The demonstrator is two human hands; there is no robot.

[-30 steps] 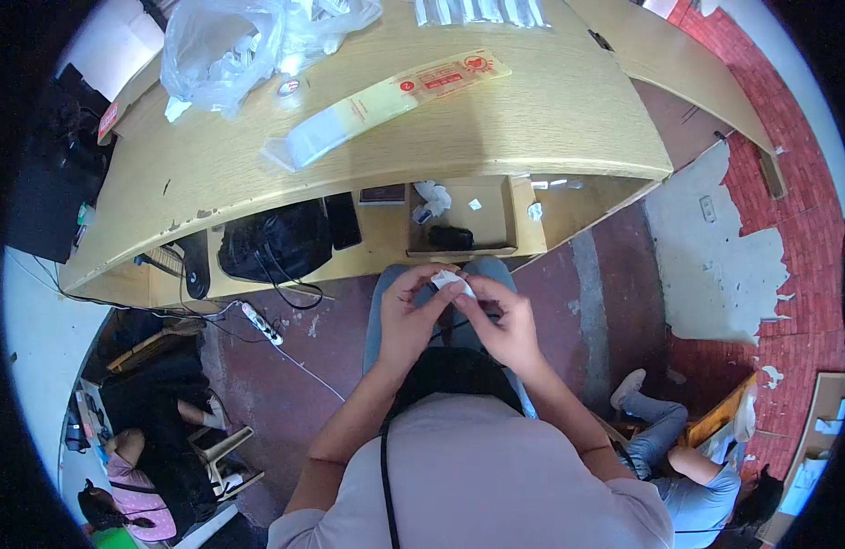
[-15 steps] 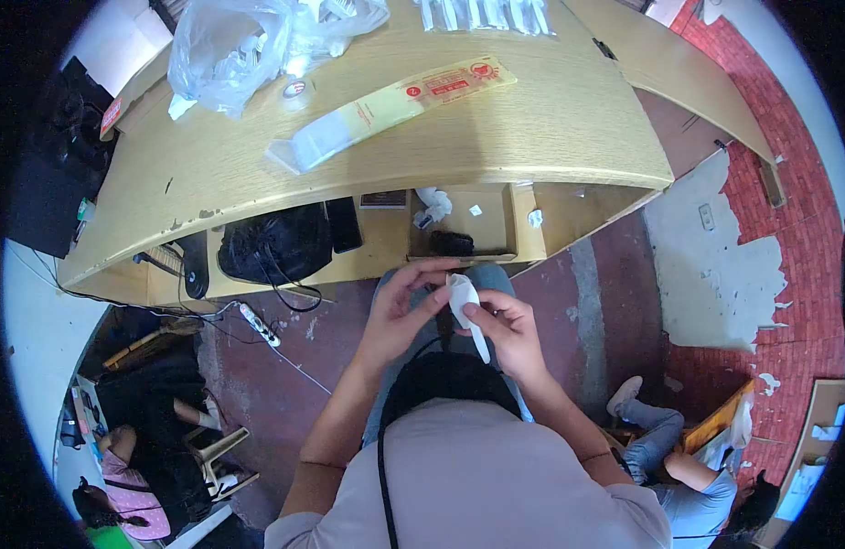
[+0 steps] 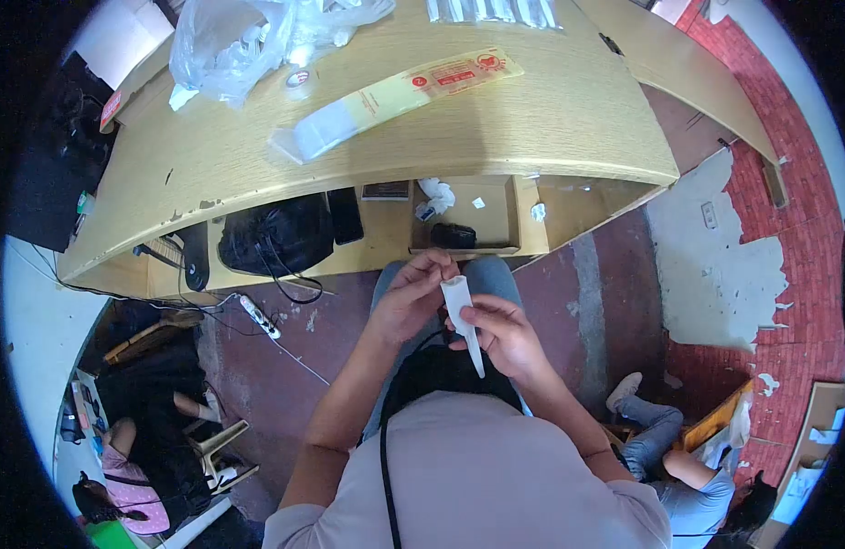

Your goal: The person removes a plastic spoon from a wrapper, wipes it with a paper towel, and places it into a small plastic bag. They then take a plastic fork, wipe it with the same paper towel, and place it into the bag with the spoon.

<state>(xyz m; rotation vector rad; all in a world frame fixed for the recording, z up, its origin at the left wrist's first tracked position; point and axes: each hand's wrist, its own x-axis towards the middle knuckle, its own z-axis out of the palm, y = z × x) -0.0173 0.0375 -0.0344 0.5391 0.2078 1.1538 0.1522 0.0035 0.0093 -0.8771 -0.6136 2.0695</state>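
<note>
Over my lap, a slim white tissue-wrapped piece has a broad, squared upper end and a long, narrow point angled down toward me. My right hand pinches it at mid-length between thumb and fingers. My left hand has its fingertips closed together at the upper edge of the piece. What lies inside the tissue is hidden. Beyond my hands, on the wooden desk, lies a long yellow and clear plastic packet with red print.
A roll of tape and a clear bag of white plastic cutlery stand on the desk, with several sleeved white pieces. Below are an open drawer box and a black bag. People sit at lower left and lower right.
The white piece has turned, so its upper end now looks flat and squared instead of rounded. My left fingers have shifted to its top edge, while my right hand keeps its grip.
</note>
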